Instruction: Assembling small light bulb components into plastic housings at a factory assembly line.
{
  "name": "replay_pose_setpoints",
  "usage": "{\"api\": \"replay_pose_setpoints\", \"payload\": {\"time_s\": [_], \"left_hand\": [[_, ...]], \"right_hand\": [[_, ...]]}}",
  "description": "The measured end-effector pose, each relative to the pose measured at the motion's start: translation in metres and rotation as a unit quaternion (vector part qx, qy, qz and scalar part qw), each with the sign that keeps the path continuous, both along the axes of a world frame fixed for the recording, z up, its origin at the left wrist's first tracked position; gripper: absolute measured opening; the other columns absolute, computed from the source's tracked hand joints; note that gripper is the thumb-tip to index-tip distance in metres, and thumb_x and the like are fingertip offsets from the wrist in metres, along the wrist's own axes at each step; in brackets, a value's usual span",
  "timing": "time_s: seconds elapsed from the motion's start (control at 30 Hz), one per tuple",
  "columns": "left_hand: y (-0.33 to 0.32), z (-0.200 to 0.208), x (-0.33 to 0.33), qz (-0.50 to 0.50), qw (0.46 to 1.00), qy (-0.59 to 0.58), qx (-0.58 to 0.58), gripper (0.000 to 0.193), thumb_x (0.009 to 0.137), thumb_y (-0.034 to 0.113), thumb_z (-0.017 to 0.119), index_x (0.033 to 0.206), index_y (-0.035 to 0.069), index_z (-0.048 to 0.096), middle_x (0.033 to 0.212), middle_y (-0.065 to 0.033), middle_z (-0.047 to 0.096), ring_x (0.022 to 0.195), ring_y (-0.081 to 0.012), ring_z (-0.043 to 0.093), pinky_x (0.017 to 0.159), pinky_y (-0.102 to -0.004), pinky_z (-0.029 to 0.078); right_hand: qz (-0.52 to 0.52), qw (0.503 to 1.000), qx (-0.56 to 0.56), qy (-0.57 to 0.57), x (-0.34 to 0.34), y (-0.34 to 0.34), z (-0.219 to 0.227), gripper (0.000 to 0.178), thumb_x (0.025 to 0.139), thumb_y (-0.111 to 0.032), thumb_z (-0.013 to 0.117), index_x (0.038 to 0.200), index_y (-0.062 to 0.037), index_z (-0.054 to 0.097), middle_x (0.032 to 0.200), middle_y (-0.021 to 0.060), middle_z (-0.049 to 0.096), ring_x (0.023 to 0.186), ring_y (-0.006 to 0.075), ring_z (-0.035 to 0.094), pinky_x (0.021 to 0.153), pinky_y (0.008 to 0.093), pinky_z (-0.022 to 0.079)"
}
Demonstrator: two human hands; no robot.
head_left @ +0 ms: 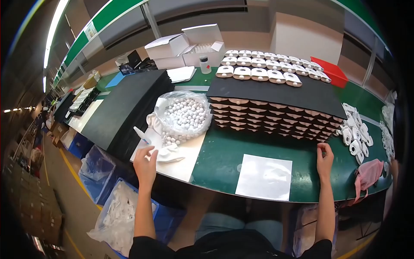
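Observation:
My left hand is raised over the bench's left part, thumb and forefinger apart, nothing seen between them. Close to its fingertips lie a white cloth glove and a white pointed tube. Behind these, a clear plastic bag holds many small white balls. My right hand is at the near right corner of a layered stack of black boards, fingers curled in; what they hold, if anything, is hidden. White oval parts with holes stand in rows on the top board, with more between the layers.
A white sheet lies on the green bench. To the right are loose white parts, a pink mesh pouch and a red bin. More black boards stand left; white boxes and a bottle are behind.

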State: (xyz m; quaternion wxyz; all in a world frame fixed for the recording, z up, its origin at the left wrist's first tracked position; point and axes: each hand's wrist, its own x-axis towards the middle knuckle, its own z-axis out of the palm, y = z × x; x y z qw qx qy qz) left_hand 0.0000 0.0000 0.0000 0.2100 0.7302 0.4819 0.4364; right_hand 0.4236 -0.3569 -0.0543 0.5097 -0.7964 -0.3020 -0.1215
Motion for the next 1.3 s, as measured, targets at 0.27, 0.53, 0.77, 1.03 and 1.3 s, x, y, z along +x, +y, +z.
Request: {"api": "replay_pose_setpoints", "payload": {"time_s": [0.27,0.53,0.77,1.03,1.3], "left_hand": [[0.028,0.013,-0.011,-0.139,0.99,0.016,-0.032,0.016,0.074,0.013,0.068,0.078,-0.001,0.061,0.065,-0.0018,0.051,0.064,-0.0115,0.052,0.06,-0.0258,0.041],[0.008,0.063,0.006,-0.237,0.9,-0.182,-0.318,0.014,0.084,0.019,0.058,0.078,0.007,0.054,0.058,0.0059,0.047,0.039,0.0014,0.027,0.036,-0.0164,0.017],[0.003,0.053,0.031,-0.208,0.909,-0.154,-0.327,0.016,0.085,0.021,0.057,0.08,0.006,0.054,0.064,0.0029,0.055,0.05,-0.0036,0.048,0.04,-0.0185,0.033],[0.031,0.024,0.039,-0.078,0.981,0.161,0.073,0.025,0.081,0.023,0.061,0.092,0.001,0.052,0.065,-0.0122,0.058,0.058,-0.0232,0.057,0.055,-0.032,0.043],[0.001,0.002,0.011,-0.084,0.987,0.134,0.023,0.021,0.072,0.017,0.07,0.078,-0.001,0.059,0.063,-0.0097,0.054,0.059,-0.0214,0.054,0.058,-0.0306,0.041]], "right_hand": [[0.013,1.0,0.014,0.01,-0.002,0.004,0.002,0.008,0.083,-0.002,0.051,0.09,-0.0003,0.054,0.079,0.0004,0.054,0.072,0.0087,0.049,0.064,0.0207,0.04],[-0.002,1.0,0.007,0.004,-0.001,0.002,0.003,0.007,0.082,-0.002,0.052,0.088,-0.0007,0.056,0.076,0.0015,0.056,0.068,0.009,0.051,0.059,0.0219,0.04],[0.006,0.999,0.008,0.032,0.003,0.002,-0.001,0.006,0.083,-0.002,0.052,0.087,-0.0005,0.056,0.073,-0.0001,0.055,0.064,0.0062,0.048,0.058,0.0197,0.038],[0.022,0.999,0.017,0.025,0.002,0.003,0.0,0.005,0.083,-0.002,0.052,0.086,-0.0003,0.056,0.073,-0.0006,0.054,0.063,0.0056,0.047,0.057,0.0192,0.038],[0.016,0.999,0.013,0.034,0.005,-0.001,-0.003,0.005,0.083,-0.001,0.052,0.086,0.0002,0.056,0.073,0.0001,0.054,0.064,0.0059,0.049,0.058,0.0197,0.039]]}}
